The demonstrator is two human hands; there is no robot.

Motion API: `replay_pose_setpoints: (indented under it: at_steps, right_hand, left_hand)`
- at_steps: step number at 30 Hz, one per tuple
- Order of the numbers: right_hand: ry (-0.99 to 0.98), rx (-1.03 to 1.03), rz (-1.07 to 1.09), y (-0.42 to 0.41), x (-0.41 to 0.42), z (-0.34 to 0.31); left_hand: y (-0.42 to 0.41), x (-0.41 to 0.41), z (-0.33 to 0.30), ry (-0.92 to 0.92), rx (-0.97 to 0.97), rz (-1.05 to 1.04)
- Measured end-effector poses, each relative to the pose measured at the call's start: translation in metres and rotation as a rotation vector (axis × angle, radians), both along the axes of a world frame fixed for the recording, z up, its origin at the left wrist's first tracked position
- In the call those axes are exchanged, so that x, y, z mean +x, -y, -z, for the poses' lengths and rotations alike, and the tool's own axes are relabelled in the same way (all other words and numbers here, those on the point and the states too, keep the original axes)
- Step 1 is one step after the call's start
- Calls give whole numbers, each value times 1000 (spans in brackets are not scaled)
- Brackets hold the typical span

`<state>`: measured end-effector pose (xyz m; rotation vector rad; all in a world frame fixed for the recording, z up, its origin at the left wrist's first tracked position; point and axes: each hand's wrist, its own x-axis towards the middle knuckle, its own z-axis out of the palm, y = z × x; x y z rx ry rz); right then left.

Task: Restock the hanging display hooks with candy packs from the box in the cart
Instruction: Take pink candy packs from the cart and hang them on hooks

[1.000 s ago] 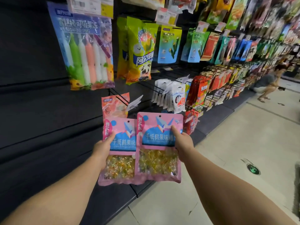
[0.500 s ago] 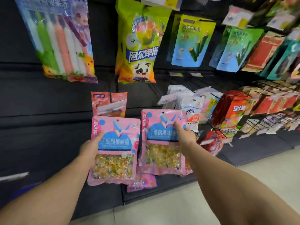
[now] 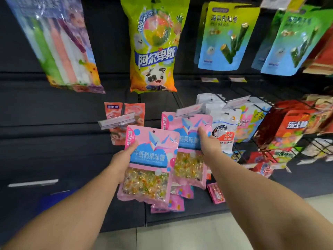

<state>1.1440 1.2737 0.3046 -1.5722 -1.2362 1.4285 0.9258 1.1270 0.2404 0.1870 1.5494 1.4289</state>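
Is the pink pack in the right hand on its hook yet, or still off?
Cannot tell. The right hand grips that pink pack with its top edge tucked behind the price tag, so the hang hole and hook are hidden.

A shop's snack aisle — dark wall panels hung with rows of packaged sweets. At upper centre a yellow-green candy bag hangs beside blue seaweed-roll pouches at upper right. Clip-on price-tag holders jut from the hooks at mid-frame — wire racks of red packs fill the right edge.
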Motion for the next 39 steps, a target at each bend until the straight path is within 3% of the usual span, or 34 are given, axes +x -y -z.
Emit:
replay_pose_setpoints:
  at_steps: [15,22,26,29,39]
  right_hand:
    - [35,-103,-2,-19,-10,5]
    - [-92,-40,153,-13,-8,16]
    - [-270,-153,-30,-7,0,19]
    - [-203,-116,-129,-5,3,22]
    - [-20,-32,-120,-23,1,18]
  left_hand:
    - [-20,14,2,-14,-33,60]
    - [-42,36,-4,-27,6,46]
    - [-61,49,-5,-20,17,5]
    - [-78,56,0,9,10,-13]
    - [-94,76,-20,51,-17,-9]
